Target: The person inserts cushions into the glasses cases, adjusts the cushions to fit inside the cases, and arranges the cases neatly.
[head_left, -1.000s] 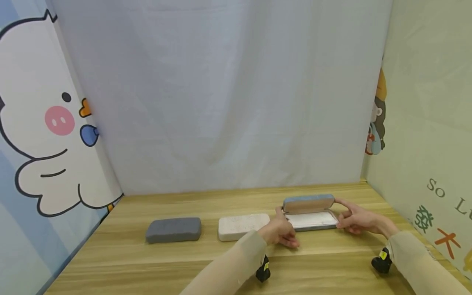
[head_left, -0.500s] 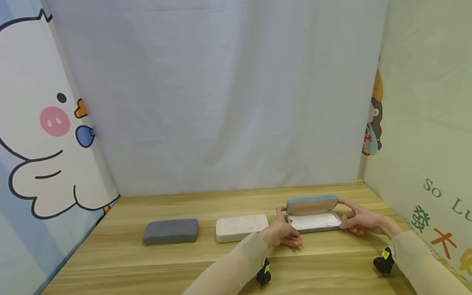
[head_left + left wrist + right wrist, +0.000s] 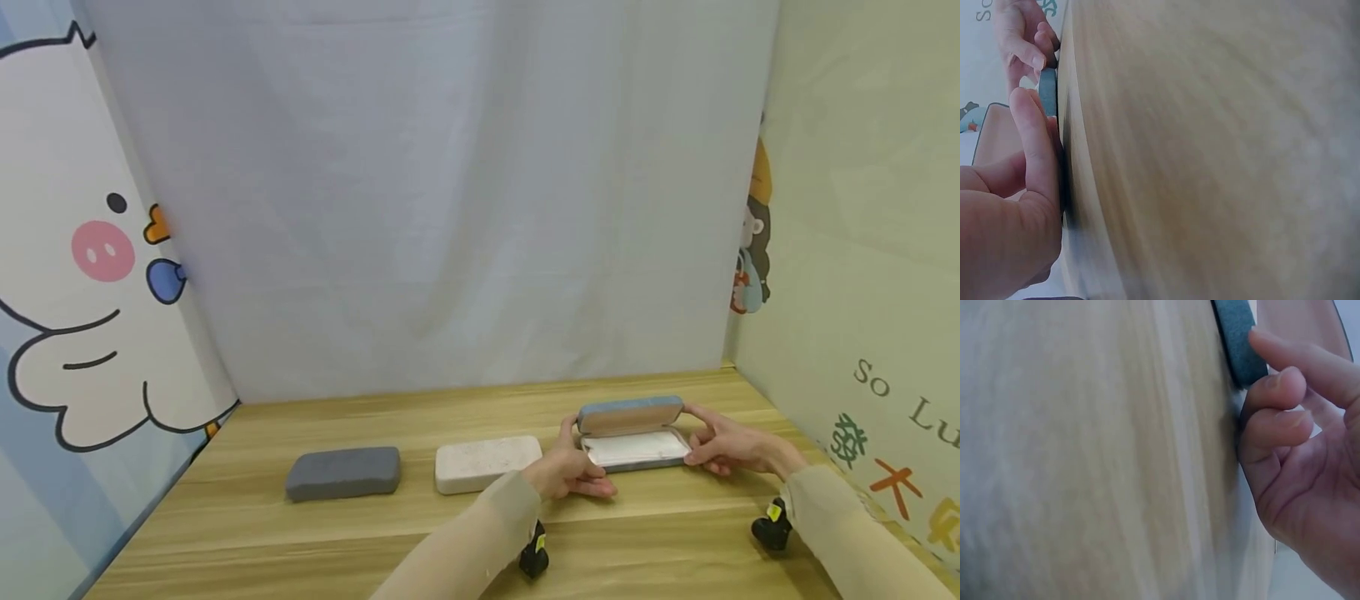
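A blue glasses case [image 3: 632,418] lies on the wooden table with its lid raised, showing a tan lining. Something flat and white [image 3: 637,448] fills its bottom half. My left hand [image 3: 568,470] holds the case's left end, index finger up by the lid and thumb along the front corner of the base. At the other end my right hand [image 3: 729,442] grips it, its index finger reaching the lid's right side and its thumb on the front corner. In the right wrist view, the thumb tip presses the case's blue front wall [image 3: 1241,344], while other fingers curl beside it.
To the left of the open case lies a closed white case [image 3: 486,464], close to my left forearm. A closed dark grey case [image 3: 343,473] sits farther left. A pale curtain [image 3: 450,208] hangs behind the table [image 3: 300,550], with printed side panels.
The view drifts slightly to the left across the scene. Compared with the white case, the open case and both hands have shifted a little to the right. The lid stays raised.
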### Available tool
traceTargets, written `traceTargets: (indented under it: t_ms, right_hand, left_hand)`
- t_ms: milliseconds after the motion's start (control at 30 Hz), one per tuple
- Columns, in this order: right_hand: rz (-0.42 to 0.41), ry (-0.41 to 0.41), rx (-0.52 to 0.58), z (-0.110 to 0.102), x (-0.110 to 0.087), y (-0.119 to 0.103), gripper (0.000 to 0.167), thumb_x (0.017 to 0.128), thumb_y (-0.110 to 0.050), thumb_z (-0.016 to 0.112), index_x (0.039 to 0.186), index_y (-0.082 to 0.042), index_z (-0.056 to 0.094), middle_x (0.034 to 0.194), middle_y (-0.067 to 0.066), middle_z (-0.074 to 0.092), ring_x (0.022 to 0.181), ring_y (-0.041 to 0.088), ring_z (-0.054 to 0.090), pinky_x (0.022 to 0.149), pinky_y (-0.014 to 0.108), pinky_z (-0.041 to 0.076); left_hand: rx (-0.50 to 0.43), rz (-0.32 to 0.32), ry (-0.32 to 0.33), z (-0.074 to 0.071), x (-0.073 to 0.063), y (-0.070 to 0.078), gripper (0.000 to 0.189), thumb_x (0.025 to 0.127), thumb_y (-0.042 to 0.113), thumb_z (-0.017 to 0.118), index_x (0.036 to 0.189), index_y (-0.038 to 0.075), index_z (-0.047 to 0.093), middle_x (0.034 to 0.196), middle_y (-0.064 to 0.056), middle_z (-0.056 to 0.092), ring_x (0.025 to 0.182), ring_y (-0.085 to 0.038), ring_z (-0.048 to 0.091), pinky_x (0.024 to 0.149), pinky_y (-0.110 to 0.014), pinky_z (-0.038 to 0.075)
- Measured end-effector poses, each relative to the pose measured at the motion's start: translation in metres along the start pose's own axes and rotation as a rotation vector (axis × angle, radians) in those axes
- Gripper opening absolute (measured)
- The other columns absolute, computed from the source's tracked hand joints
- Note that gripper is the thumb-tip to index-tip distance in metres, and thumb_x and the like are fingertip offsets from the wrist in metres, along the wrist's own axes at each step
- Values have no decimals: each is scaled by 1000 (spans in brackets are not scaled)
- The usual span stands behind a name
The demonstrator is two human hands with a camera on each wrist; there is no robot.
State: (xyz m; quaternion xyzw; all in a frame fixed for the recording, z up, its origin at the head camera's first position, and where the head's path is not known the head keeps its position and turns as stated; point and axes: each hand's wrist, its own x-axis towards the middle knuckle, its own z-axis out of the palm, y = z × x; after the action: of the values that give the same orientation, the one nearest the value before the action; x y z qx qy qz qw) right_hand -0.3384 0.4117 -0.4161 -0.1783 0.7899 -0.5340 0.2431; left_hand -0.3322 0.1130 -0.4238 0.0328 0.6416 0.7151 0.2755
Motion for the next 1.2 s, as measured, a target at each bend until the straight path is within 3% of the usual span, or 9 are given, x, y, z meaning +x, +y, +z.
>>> traceTargets:
  t_ms: [200,567,900,1200]
  right_hand:
    - [-3,-24,39,-1,2,1,102,92,-2,60,149,-4,-24,75,-5,52,53,3,49,48,16,44]
    - [0,-40,54,-2,3,3,104,92,-2,60,148,-5,-26,75,-5,52,55,4,51,49,16,46]
    - [1,-30,50,-2,2,4,105,92,-2,59,147,-6,-30,77,-3,54,58,5,56,53,17,52]
    - [-9,-26,41,-1,2,6,83,93,-2,58,144,-5,-8,78,-1,53,59,8,59,54,19,55]
  left_hand:
    - [-31,-4,-17,-2,0,0,97,82,-25,52,151,31,11,76,-27,65,67,-35,72,69,-40,63]
    - [-29,-15,-4,-1,3,-2,96,82,-23,55,149,31,13,86,-36,67,71,-38,72,66,-39,63]
    - [-14,6,-6,-1,2,-1,87,83,-22,54,143,30,20,95,-40,64,61,-30,71,65,-39,63]
    - [-4,12,-1,0,2,0,79,83,-23,55,135,27,24,95,-41,63,63,-35,72,63,-38,63]
